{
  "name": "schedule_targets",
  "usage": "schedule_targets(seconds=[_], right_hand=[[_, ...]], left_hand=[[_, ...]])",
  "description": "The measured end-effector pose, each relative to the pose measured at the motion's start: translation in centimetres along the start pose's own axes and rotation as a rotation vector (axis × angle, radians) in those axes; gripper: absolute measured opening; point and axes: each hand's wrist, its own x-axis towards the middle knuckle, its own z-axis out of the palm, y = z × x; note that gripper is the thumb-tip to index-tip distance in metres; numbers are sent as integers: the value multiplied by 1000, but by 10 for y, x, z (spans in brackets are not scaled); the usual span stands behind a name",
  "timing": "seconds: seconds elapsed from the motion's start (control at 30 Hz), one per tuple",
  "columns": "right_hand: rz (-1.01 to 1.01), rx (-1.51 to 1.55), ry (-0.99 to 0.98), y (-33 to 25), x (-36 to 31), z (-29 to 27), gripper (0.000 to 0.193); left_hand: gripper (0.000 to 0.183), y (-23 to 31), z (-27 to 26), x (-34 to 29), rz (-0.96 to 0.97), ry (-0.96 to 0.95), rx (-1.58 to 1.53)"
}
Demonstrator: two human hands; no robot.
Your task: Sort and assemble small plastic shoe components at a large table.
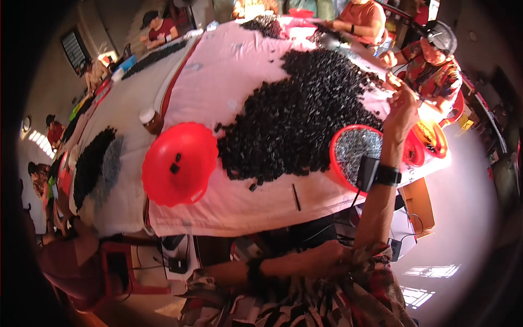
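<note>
Red basin (pixel 338 175) sits partly hidden behind the right forearm (pixel 379 210).

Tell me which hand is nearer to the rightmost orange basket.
Right: the right hand is up and left of the orange basket; the left hand is farther, near the right sleeve.

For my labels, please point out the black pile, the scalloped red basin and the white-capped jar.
Black pile (pixel 305 117): head view, middle of the heap.
Scalloped red basin (pixel 194 163): head view, bare inner surface.
White-capped jar (pixel 154 126): head view, brown body.
</note>
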Motion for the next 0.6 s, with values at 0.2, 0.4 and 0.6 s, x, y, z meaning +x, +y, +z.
schedule_targets(seconds=[0.2,0.4,0.6], right_hand=[[-7,81,-52,-4,2,9,16],[44,-23,-132,-4,-55,35,19],[295,-276,-406,4,-154,34,21]], left_hand=[[23,15,-14,5,-21,-357,-501],[20,28,-30,6,8,-511,-376],[15,33,-50,-31,-11,-99,-237]])
